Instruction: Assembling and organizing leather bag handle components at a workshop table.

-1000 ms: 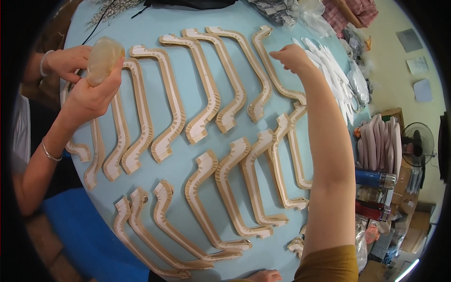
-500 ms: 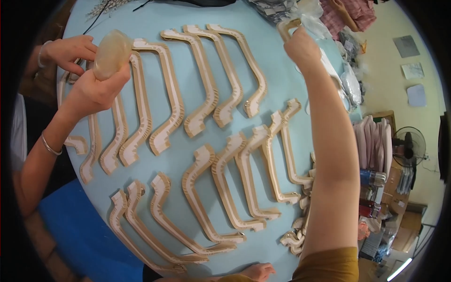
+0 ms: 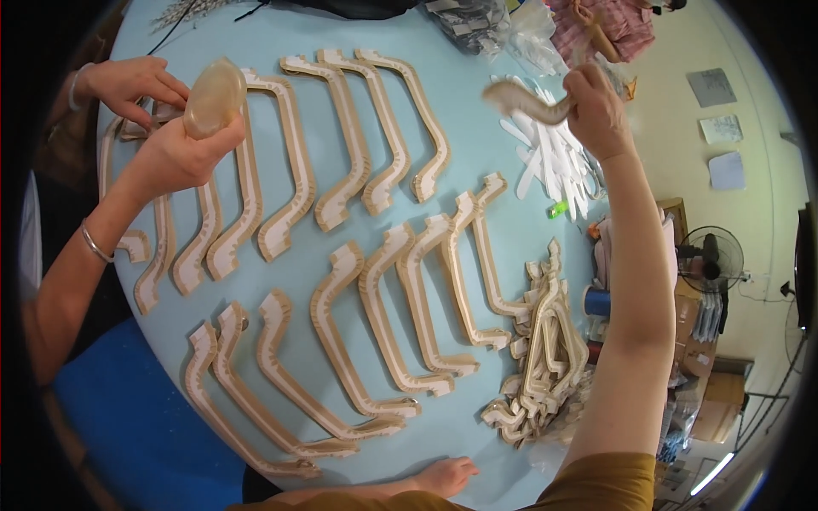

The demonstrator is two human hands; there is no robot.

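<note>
My right hand (image 3: pixel 596 106) is raised above the far right of the table, closed on one end of a curved beige strip (image 3: pixel 532 104), whose other end is smeared by motion. Close to the table's near edge, my left hand (image 3: pixel 447 475) rests with loosely stretched fingers and holds nothing. Between my hands lie several bent strips (image 3: pixel 341 294) with white lining and beige notched edges, set in two rows. Some of the near-row strips overlap at their far ends. To the right, a tangled heap of similar strips (image 3: pixel 545 341) is partly hidden by my right arm.
At the left, a co-worker's hand (image 3: pixel 183 153) holds a translucent oval object (image 3: pixel 215 98). Flat white strips (image 3: pixel 545 153) lie fanned out under my right hand beside a small green item (image 3: pixel 558 209). Plastic bags (image 3: pixel 481 25) crowd the far edge. A fan (image 3: pixel 710 255) stands beyond.
My right hand has moved right with the curved strip, now seen more fully. The view has shifted, uncovering the strip heap and white strips. My left hand still rests at the near edge.
</note>
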